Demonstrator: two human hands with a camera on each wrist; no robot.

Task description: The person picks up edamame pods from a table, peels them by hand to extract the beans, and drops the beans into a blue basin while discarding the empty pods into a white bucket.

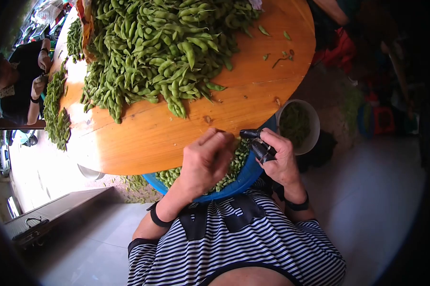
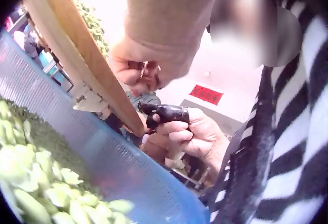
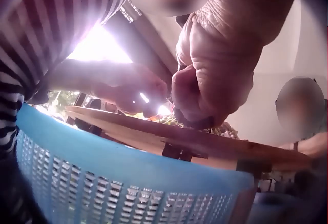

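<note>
My left hand (image 1: 208,159) is over the blue basket, its fingers curled inward; I cannot tell whether a pod is inside them. Beside it, to the right, is my right hand (image 1: 280,157), with black covers on its thumb and index finger. Those two covered tips stand apart, and no pod shows between them. Below both hands, shelled green beans (image 1: 172,177) fill the blue basket (image 1: 249,177), which sits against my lap. A large heap of green soybean pods (image 1: 153,52) covers much of the wooden table (image 1: 143,140) in front.
A white bucket (image 1: 315,126) holding green matter stands right of the table. Across the table's left side, another person (image 1: 22,81) has both hands at a smaller row of pods (image 1: 57,112). Scattered green bits (image 1: 138,183) lie on the floor beside the basket.
</note>
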